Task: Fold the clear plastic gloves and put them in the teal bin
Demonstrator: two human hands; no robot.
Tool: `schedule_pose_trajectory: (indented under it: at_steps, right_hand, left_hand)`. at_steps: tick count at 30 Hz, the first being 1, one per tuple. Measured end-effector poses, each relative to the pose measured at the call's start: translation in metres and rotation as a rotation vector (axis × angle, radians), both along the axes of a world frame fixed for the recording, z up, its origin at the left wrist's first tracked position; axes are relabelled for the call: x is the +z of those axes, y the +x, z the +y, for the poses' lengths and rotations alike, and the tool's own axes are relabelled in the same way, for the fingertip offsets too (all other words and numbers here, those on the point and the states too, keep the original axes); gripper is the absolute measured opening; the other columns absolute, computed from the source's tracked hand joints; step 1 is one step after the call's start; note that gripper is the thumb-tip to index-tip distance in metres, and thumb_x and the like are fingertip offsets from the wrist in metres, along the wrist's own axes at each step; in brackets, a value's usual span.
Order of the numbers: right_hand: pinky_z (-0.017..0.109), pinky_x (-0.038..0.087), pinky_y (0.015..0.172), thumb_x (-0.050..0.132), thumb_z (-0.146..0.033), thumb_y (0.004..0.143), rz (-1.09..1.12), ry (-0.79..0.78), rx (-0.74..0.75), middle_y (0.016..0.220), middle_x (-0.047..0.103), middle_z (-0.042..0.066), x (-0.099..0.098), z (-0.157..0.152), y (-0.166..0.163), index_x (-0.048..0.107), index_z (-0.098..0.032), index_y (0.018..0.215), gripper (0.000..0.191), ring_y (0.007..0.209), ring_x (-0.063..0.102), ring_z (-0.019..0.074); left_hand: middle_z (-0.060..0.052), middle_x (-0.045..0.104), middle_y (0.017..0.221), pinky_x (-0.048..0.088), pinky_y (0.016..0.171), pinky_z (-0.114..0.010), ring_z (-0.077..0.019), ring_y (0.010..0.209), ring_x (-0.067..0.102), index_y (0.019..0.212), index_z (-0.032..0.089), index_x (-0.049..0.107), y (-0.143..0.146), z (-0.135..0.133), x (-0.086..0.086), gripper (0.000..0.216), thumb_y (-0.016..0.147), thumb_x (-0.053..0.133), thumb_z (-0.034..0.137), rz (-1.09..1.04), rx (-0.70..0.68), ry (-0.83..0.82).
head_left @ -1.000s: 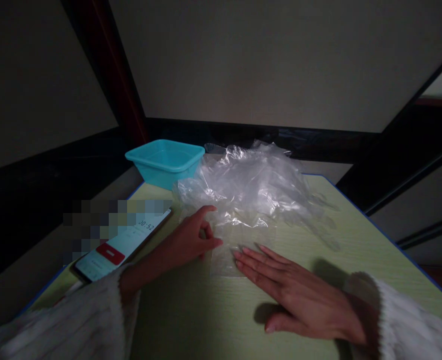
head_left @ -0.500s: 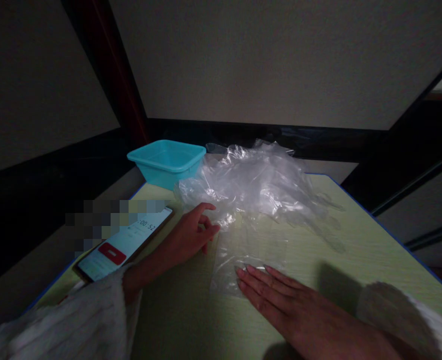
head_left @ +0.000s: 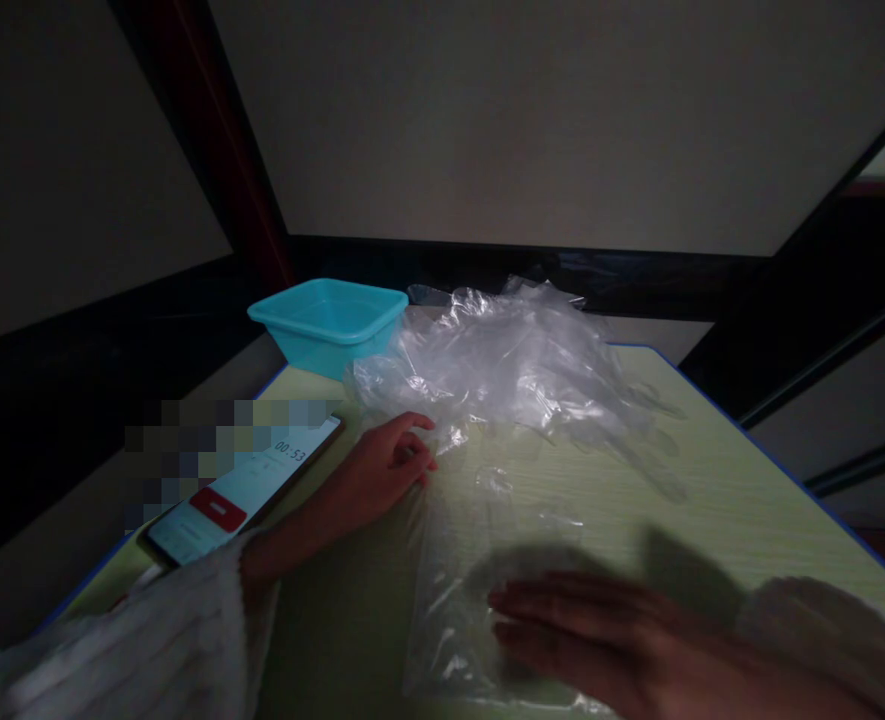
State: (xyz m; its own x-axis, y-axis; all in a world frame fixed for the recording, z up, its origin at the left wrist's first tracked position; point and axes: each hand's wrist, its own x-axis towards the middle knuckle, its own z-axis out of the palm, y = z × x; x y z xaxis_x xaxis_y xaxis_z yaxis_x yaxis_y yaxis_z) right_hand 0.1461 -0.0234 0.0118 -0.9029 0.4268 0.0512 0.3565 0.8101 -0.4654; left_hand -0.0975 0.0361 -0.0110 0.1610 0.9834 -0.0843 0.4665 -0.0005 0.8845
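Note:
A clear thin plastic glove (head_left: 449, 610) lies flat on the table, its finger ends pointing away from me. Over its near right part is my right hand (head_left: 599, 630), blurred, palm down with fingers stretched out; whether it touches the plastic is unclear. My left hand (head_left: 389, 460) rests beside the glove's far left corner, fingers loosely curled and thumb apart, with nothing visible in them. Just beyond the left hand spreads a crumpled heap of clear plastic gloves (head_left: 502, 360), some fingers trailing out to the right.
A turquoise plastic basin (head_left: 322, 345) stands at the table's far left, against the heap. A phone (head_left: 251, 490) showing a running timer lies left of my left forearm. The pale table (head_left: 712, 470) has a blue edge, and a wall panel (head_left: 502, 130) rises behind it.
The single glove has come nearer to me and looks more spread out. My right hand has shifted slightly toward me and blurred. The left hand stays almost in place.

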Motion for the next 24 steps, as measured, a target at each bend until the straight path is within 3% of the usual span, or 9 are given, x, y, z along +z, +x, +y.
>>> schedule_pose_trajectory:
  at_steps: [3, 7, 12, 18, 24]
  right_hand:
    - [0.033, 0.055, 0.081, 0.05, -0.037, 0.089, 0.087, 0.003, -0.272, 0.114, 0.065, 0.006, -0.002, 0.012, 0.004, 0.059, -0.026, 0.116, 0.03, 0.101, 0.063, 0.0232]
    - [0.029, 0.051, 0.062, 0.046, -0.025, 0.091, 0.18, -0.063, -0.435, 0.081, 0.064, 0.004, -0.016, 0.035, 0.008, 0.06, -0.02, 0.084, 0.017, 0.072, 0.062, 0.0169]
    - [0.027, 0.044, 0.058, 0.042, -0.023, 0.09, 0.227, -0.061, -0.497, 0.073, 0.059, 0.003, -0.028, 0.052, 0.008, 0.055, -0.019, 0.075, 0.02, 0.065, 0.055, 0.0145]
    - [0.028, 0.041, 0.06, 0.041, -0.026, 0.088, 0.253, -0.095, -0.547, 0.073, 0.058, 0.004, -0.029, 0.057, 0.009, 0.053, -0.018, 0.075, 0.02, 0.065, 0.053, 0.0153]
    - [0.026, 0.039, 0.053, 0.046, -0.026, 0.084, 0.218, -0.13, -0.554, 0.067, 0.054, 0.002, -0.033, 0.056, 0.01, 0.05, -0.018, 0.07, 0.017, 0.058, 0.048, 0.0132]
  left_hand:
    - [-0.001, 0.063, 0.074, 0.043, 0.052, -0.021, -0.0158, 0.069, 0.061, 0.099, 0.016, 0.052, -0.001, 0.0, -0.001, 0.022, 0.077, 0.049, 0.019, -0.005, -0.017, 0.053]
    - [-0.001, 0.061, 0.074, 0.044, 0.061, -0.023, -0.0153, 0.071, 0.059, 0.085, 0.016, 0.056, -0.002, 0.001, -0.004, 0.011, 0.075, 0.051, 0.017, 0.075, -0.072, 0.153]
    - [0.0, 0.058, 0.069, 0.042, 0.062, -0.023, -0.0131, 0.066, 0.055, 0.073, 0.015, 0.055, -0.002, 0.001, -0.006, 0.01, 0.067, 0.049, 0.008, 0.174, -0.159, 0.158]
    - [0.0, 0.059, 0.068, 0.039, 0.058, -0.023, -0.014, 0.062, 0.053, 0.076, 0.014, 0.058, -0.003, -0.003, -0.008, 0.012, 0.071, 0.048, 0.014, 0.265, -0.18, 0.164]
    - [0.0, 0.057, 0.066, 0.035, 0.058, -0.025, -0.0152, 0.063, 0.051, 0.066, 0.015, 0.054, -0.003, -0.003, -0.012, 0.011, 0.072, 0.045, 0.014, 0.382, -0.21, 0.161]
